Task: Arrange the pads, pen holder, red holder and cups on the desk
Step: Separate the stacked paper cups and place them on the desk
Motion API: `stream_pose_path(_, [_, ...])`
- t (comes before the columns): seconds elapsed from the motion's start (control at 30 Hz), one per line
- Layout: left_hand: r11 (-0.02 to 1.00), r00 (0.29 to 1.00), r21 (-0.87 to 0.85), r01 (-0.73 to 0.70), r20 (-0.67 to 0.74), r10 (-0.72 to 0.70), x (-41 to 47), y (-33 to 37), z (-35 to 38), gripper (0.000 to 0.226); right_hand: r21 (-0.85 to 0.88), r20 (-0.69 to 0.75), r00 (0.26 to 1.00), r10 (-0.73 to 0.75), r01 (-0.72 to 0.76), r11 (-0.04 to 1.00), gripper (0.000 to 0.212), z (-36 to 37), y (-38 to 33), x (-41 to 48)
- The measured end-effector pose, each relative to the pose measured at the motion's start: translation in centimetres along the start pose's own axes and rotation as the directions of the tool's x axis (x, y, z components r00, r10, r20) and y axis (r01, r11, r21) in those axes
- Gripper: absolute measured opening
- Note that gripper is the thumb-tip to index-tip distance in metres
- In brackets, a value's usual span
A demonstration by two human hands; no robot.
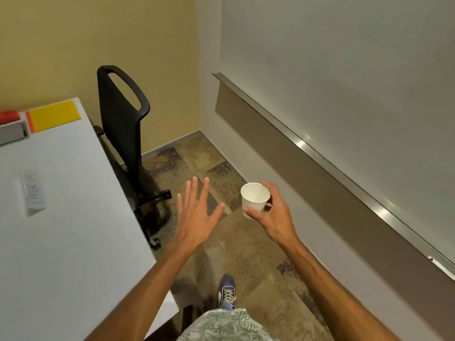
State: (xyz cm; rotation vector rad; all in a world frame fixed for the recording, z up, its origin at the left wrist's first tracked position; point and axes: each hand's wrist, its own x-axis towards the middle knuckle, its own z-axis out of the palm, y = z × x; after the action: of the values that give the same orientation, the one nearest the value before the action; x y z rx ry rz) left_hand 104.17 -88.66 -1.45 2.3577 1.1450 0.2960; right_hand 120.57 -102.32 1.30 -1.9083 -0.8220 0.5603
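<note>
My right hand [273,215] holds a white paper cup [254,199] upright over the floor, to the right of the desk [73,217]. My left hand [198,215] is beside it, fingers spread and holding nothing, also over the floor. On the desk's far corner lies a yellow pad [55,114] with an orange edge. Left of it a red holder [9,116] sits at the frame edge, with a grey object [13,132] in front of it. A clear plastic sign with writing [32,193] lies on the desk's middle.
A black office chair [123,124] stands at the desk's right side, its wheeled base on the patterned carpet [246,242]. A whiteboard with a metal tray [320,153] runs along the right wall. My shoe [227,290] is below the hands.
</note>
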Motion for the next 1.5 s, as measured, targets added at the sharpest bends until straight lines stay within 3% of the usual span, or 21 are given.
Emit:
stream_pose_path(0.2, [0.992,0.988,-0.012,0.129,-0.084,-0.129,5.2,-0.7,-2.3,0.080,-0.004,0.159,0.984,-0.080,0.082,0.997,0.077,1.8,-1.8,8.5])
stream_pose_path(0.4, [0.916,0.878,-0.109,0.385,-0.262,-0.400,8.0,-3.7,-5.6,0.074,-0.001,0.384,0.899,-0.209,0.227,0.974,0.082,8.0,-4.6,15.9])
stream_pose_path(0.47, [0.846,0.785,-0.167,0.507,-0.315,-0.533,8.8,-5.1,-7.0,0.073,0.060,0.494,0.827,-0.270,0.277,0.959,0.083,11.4,-6.3,18.7])
stream_pose_path(0.5, [0.840,0.781,-0.172,0.515,-0.310,-0.543,9.0,-4.9,-7.1,0.073,0.074,0.502,0.822,-0.269,0.269,0.960,0.083,11.5,-6.3,19.0])
stream_pose_path(0.57, [0.757,0.670,-0.232,0.611,-0.358,-0.650,9.9,-6.1,-8.2,0.071,0.147,0.609,0.713,-0.348,0.330,0.932,0.081,14.9,-8.1,21.8])
stream_pose_path(0.6, [0.756,0.668,-0.235,0.611,-0.358,-0.652,10.1,-6.1,-8.4,0.070,0.155,0.612,0.709,-0.351,0.328,0.932,0.081,15.2,-8.0,22.3])
stream_pose_path(0.67, [0.671,0.544,-0.296,0.680,-0.409,-0.732,11.2,-6.9,-9.1,0.069,0.225,0.689,0.593,-0.415,0.369,0.902,0.080,18.3,-9.9,25.2])
stream_pose_path(0.7, [0.672,0.541,-0.313,0.671,-0.413,-0.733,11.2,-7.1,-9.2,0.068,0.222,0.692,0.591,-0.414,0.371,0.902,0.080,18.6,-9.9,25.5])
stream_pose_path(0.77, [0.589,0.416,-0.375,0.716,-0.448,-0.791,12.4,-7.6,-9.8,0.067,0.265,0.757,0.482,-0.440,0.389,0.882,0.080,21.2,-11.6,28.3])
stream_pose_path(0.8, [0.583,0.409,-0.380,0.718,-0.448,-0.795,12.0,-7.7,-9.7,0.066,0.262,0.760,0.485,-0.433,0.381,0.887,0.080,21.4,-11.4,28.3])
stream_pose_path(0.87, [0.503,0.281,-0.438,0.745,-0.477,-0.833,13.0,-8.1,-10.3,0.063,0.324,0.791,0.380,-0.479,0.404,0.856,0.080,23.6,-13.0,30.3])
stream_pose_path(0.9, [0.504,0.283,-0.433,0.747,-0.479,-0.831,13.0,-8.3,-10.3,0.062,0.325,0.793,0.382,-0.475,0.393,0.860,0.079,23.9,-13.1,30.4])
stream_pose_path(0.97, [0.435,0.184,-0.453,0.779,-0.497,-0.848,13.2,-8.6,-10.6,0.061,0.372,0.823,0.277,-0.496,0.396,0.839,0.077,26.3,-14.5,31.3])
stream_pose_path(1.0, [0.438,0.189,-0.451,0.778,-0.497,-0.847,13.2,-8.6,-10.5,0.061,0.368,0.823,0.283,-0.493,0.396,0.841,0.077,26.5,-14.4,31.3])
stream_pose_path(1.07, [0.368,0.093,-0.487,0.792,-0.500,-0.861,13.0,-9.0,-10.9,0.062,0.400,0.842,0.199,-0.502,0.395,0.827,0.078,28.8,-15.7,31.2])
stream_pose_path(1.1, [0.371,0.098,-0.484,0.793,-0.500,-0.861,13.2,-9.1,-11.1,0.062,0.397,0.843,0.203,-0.499,0.393,0.829,0.079,29.2,-15.7,31.4])
stream_pose_path(1.17, [0.309,0.019,-0.500,0.809,-0.503,-0.864,12.4,-9.7,-11.4,0.062,0.426,0.859,0.108,-0.500,0.392,0.816,0.080,31.8,-16.7,30.8])
stream_pose_path(1.2, [0.318,0.029,-0.487,0.813,-0.513,-0.858,12.5,-9.9,-11.8,0.062,0.428,0.858,0.109,-0.503,0.390,0.815,0.080,32.2,-16.9,31.0])
stream_pose_path(1.27, [0.256,-0.052,-0.512,0.820,-0.512,-0.858,11.5,-10.7,-12.1,0.062,0.445,0.869,0.033,-0.494,0.386,0.808,0.080,34.8,-17.7,29.9])
stream_pose_path(1.37, [0.207,-0.120,-0.542,0.814,-0.505,-0.855,10.6,-12.0,-12.6,0.063,0.463,0.871,-0.042,-0.489,0.403,0.789,0.082,37.9,-18.4,29.0])
stream_pose_path(1.5, [0.166,-0.167,-0.561,0.811,-0.495,-0.853,9.6,-14.4,-13.0,0.064,0.483,0.866,-0.113,-0.487,0.437,0.758,0.081,41.8,-19.0,27.6])
